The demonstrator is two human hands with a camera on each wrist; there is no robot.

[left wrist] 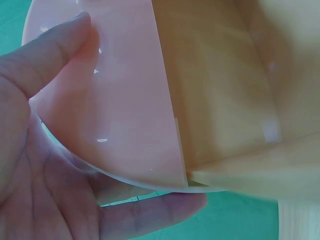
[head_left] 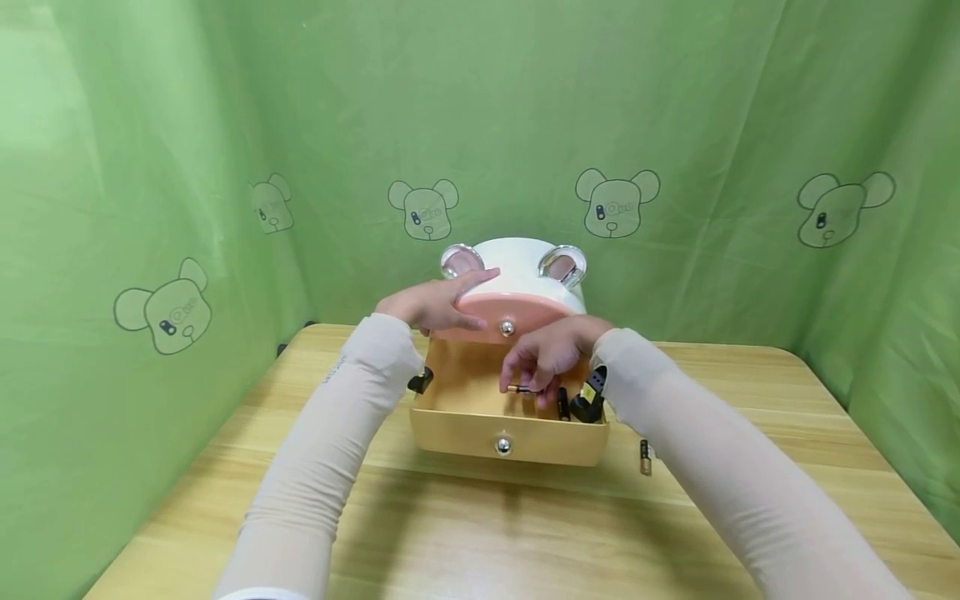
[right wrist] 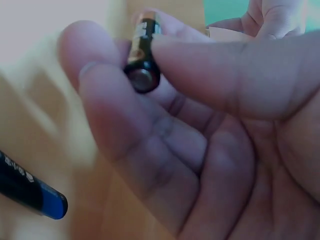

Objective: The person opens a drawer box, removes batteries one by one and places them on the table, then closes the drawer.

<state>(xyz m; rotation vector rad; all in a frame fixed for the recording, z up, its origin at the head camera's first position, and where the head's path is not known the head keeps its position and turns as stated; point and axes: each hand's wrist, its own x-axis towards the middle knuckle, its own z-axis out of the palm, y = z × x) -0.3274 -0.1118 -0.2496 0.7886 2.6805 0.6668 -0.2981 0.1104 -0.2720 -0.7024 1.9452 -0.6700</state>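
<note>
My left hand (head_left: 438, 304) rests on the left side of a white and pink drawer box (head_left: 517, 267) with round ears. In the left wrist view its straight thumb lies on the pink upper front (left wrist: 125, 100), its fingers along the side. My right hand (head_left: 551, 354) is inside the pulled-out yellow-orange lower drawer (head_left: 457, 429). Its thumb and fingertips pinch a small black and copper battery (right wrist: 143, 52). Beside that hand, a short black cylinder (head_left: 563, 404) lies in the drawer; the right wrist view shows a black, blue-ended stick-like thing (right wrist: 32, 190).
Another black and copper battery (head_left: 645, 458) lies on the wooden table (head_left: 495, 533), right of the drawer. Green curtains (head_left: 517, 100) with bear-head outlines surround the table at the back and sides. A silver knob (head_left: 503, 446) projects from the drawer front.
</note>
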